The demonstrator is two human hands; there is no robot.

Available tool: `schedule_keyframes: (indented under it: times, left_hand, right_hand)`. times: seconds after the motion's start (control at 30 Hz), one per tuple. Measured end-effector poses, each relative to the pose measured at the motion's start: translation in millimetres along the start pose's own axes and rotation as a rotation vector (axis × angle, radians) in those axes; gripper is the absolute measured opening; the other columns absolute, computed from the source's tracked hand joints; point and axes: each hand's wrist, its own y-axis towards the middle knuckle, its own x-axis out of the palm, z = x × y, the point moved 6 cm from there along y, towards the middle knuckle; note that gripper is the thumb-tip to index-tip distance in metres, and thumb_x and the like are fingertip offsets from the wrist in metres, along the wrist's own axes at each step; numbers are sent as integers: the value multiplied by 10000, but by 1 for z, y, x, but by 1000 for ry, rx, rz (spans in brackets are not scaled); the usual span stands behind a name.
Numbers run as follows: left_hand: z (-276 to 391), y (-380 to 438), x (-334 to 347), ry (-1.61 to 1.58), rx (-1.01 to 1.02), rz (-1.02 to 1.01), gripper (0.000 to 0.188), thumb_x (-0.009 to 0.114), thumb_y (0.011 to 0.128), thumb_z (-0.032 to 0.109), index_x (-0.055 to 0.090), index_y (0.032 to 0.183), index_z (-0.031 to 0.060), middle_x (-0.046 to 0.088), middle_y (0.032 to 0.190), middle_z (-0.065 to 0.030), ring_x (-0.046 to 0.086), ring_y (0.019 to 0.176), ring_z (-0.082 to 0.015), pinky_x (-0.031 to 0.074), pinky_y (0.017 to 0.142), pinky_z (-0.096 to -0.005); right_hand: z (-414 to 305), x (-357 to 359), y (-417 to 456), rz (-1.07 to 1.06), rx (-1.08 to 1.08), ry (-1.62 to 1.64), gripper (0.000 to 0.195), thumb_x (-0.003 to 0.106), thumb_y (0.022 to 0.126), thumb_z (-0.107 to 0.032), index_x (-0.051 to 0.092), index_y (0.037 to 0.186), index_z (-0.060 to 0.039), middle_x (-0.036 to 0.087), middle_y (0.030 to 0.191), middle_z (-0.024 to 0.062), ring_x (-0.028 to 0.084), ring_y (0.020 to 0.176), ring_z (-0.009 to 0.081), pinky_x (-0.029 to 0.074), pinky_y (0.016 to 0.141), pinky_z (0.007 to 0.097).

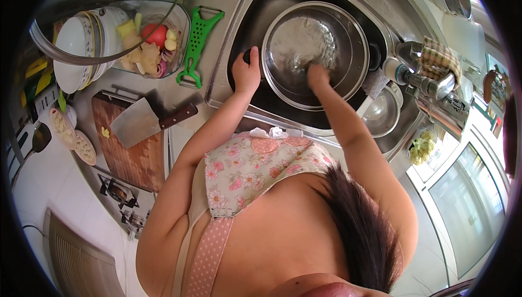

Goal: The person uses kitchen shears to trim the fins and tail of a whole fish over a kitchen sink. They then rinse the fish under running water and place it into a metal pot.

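Note:
A wide stainless steel pot (350,72) with dark side handles sits in the sink basin (248,27), with rippling water inside it. My left hand (247,70) is closed around the pot's left handle, thumb on top. Inside the pot, my right hand (318,76) dips into the water near the lower middle; its fingertips are hidden by water and glare, so whether they hold anything is unclear.
Left of the sink lie a green peeler (197,42), a tray of vegetables (185,23), stacked bowls (73,38) and a cleaver (136,123) on a wooden cutting board (122,154). A faucet (428,85) and a small strainer or bowl (379,111) are at the right.

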Motion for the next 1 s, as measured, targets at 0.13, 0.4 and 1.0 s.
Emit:
schedule_keyframes:
  times: [0.13, 0.4, 1.0]
  left_hand:
    - [0, -1, 0, 4, 4, 7, 451, 488, 860, 401, 587, 864, -39, 607, 804, -213, 569, 798, -377, 439, 711, -402]
    - [1, -1, -1, 1, -17, -31, 459, 489, 859, 408, 590, 896, -38, 610, 842, -216, 568, 822, -377, 439, 728, -399]
    - [-1, -2, 0, 46, 12, 0, 467, 478, 857, 429, 591, 851, -25, 604, 798, -212, 564, 791, -385, 436, 706, -408]
  right_hand:
    - [-68, -11, -5, 7, -197, 370, 214, 510, 696, -77, 630, 867, -29, 604, 889, 211, 570, 891, 358, 454, 798, 420]
    - [-86, -100, 69, 642, -324, 523, 191, 493, 680, -17, 601, 835, -44, 605, 813, 210, 594, 800, 353, 476, 697, 454]
    - [-63, -66, 55, 589, -284, 223, 120, 520, 684, -35, 617, 753, -28, 613, 781, 181, 607, 756, 313, 486, 703, 403]
